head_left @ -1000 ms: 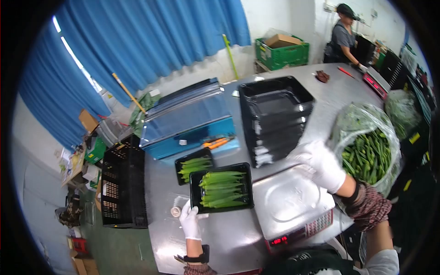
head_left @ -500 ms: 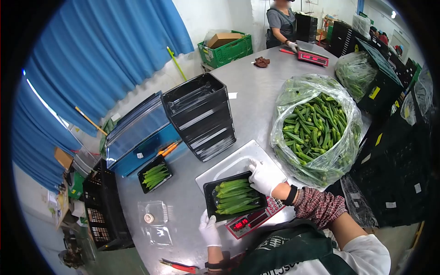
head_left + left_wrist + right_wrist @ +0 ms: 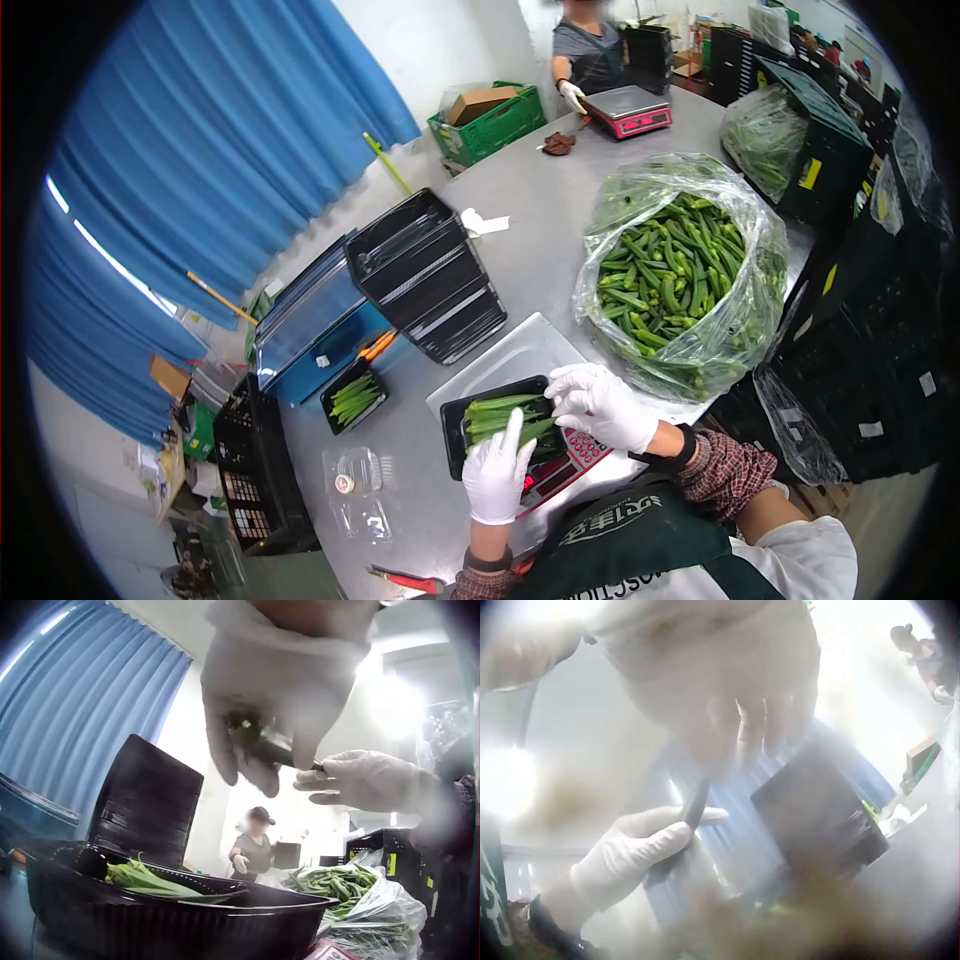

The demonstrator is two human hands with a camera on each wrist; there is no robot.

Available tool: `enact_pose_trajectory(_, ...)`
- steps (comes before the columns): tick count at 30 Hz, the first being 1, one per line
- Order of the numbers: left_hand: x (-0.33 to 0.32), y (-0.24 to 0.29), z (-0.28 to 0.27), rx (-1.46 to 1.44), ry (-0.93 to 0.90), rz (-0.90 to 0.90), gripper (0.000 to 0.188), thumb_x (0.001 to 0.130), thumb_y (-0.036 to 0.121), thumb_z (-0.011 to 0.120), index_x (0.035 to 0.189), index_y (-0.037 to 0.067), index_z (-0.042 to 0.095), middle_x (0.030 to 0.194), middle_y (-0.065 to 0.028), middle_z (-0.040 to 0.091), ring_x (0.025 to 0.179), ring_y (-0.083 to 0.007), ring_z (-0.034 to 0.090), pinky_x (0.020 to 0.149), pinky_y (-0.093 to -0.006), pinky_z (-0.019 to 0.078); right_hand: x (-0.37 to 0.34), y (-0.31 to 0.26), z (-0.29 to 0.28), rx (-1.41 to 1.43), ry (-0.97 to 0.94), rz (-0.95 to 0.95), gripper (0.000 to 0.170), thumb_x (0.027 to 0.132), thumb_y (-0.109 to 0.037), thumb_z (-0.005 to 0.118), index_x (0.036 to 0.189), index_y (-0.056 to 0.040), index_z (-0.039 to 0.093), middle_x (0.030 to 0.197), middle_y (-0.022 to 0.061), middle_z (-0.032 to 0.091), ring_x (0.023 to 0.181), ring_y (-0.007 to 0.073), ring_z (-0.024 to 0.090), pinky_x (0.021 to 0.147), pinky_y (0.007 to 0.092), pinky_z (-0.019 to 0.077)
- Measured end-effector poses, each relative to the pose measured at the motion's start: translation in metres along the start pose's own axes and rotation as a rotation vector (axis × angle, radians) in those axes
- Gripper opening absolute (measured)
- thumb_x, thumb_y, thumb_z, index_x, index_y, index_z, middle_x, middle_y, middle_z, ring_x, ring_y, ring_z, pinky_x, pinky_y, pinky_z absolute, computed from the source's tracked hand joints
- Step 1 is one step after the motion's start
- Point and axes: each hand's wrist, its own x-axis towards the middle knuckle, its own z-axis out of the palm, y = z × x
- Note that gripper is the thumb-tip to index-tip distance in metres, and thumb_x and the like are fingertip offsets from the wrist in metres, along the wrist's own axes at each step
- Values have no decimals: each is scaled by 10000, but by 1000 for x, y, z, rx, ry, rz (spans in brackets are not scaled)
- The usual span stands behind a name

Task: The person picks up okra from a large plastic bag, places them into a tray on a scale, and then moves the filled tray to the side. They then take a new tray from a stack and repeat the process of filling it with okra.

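A black tray (image 3: 452,440) of green okra (image 3: 490,408) lies over the silver scale (image 3: 520,345). My left hand (image 3: 498,478) is above the tray's near side and pinches one okra pod (image 3: 696,804) between thumb and fingers. In the left wrist view that left hand (image 3: 277,697) hangs over the tray (image 3: 187,919). My right hand (image 3: 605,408) is at the tray's right end, its fingers extended close to the pod's tip; whether they touch it is unclear. The right wrist view has the right hand (image 3: 727,682) blurred above the pod.
An open plastic bag (image 3: 760,290) of okra stands to the right. Stacked black trays (image 3: 430,290), a blue bin (image 3: 330,355) and a smaller okra tray (image 3: 353,398) are to the left. Red-handled pliers (image 3: 410,580) lie at the near edge. Another person (image 3: 590,50) stands beyond the table.
My left hand has left the tray's edge and moved over the okra, taking hold of a pod. Before that, the tray came rightward onto the scale. My right hand has drawn slightly back to the right.
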Motion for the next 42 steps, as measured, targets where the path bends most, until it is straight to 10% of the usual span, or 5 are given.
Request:
enact_pose_trajectory(18, 7, 25, 5, -1050, -225, -329, 409, 907, 107, 612, 1308, 45, 561, 774, 13, 583, 652, -49, 492, 599, -197, 419, -101, 15, -116, -444, 427, 545, 109, 804, -69, 668, 909, -100, 668, 781, 49, 614, 814, 220, 594, 778, 343, 470)
enact_pose_trajectory(25, 21, 76, 37, -705, -264, -48, 590, 843, 222, 715, 1377, 109, 490, 812, -125, 683, 697, -251, 685, 640, -365, 515, -87, -17, -79, 487, 42, 730, 329, 857, -196, 698, 1157, -76, 641, 934, 56, 693, 745, 106, 625, 685, 261, 513)
enact_pose_trajectory(31, 33, 90, 70, -870, -372, 104, 729, 828, 212, 730, 1446, 70, 369, 1087, -116, 659, 918, -208, 641, 821, -303, 491, -159, -31, -178, 323, 363, 1080, 150, 872, -155, 671, 941, -35, 729, 815, 50, 705, 813, 89, 651, 715, 243, 506)
enact_pose_trajectory(36, 33, 61, 76, -786, -375, -6, 598, 844, 188, 704, 1373, 42, 467, 1148, -124, 654, 985, -224, 646, 882, -328, 491, -284, 11, -227, -1028, -575, 1076, 207, 721, -266, 688, 738, -62, 721, 724, 157, 667, 658, 336, 644, 604, 414, 521)
enact_pose_trajectory(42, 33, 70, 71, -755, -439, 50, 557, 859, 209, 672, 1371, 99, 481, 1080, -91, 670, 981, -244, 633, 854, -354, 491, -135, 76, -196, -818, -127, 936, 333, 724, -390, 705, 680, -64, 655, 687, 146, 634, 677, 321, 647, 599, 429, 513)
